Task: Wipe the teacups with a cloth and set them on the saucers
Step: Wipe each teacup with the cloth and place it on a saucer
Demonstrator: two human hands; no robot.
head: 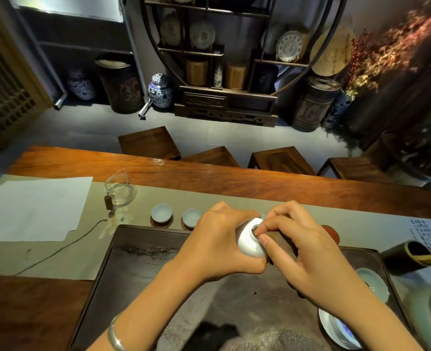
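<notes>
Left hand (217, 239) grasps an inverted cup (249, 240); right hand (300, 252) fingers (262, 230) pinch a cloth (282, 243) at its foot, 3 o'clock side.

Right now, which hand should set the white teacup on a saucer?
Left, probably. The left hand already grips the upturned white porcelain teacup; the right hand pinches the dark brown cloth against the cup's foot.

Two teacups (176, 215) on saucers (161, 222)

White teacup (250, 238) upturned, foot showing; two pale teacups (161, 213) upright on saucers (160, 222)
</notes>
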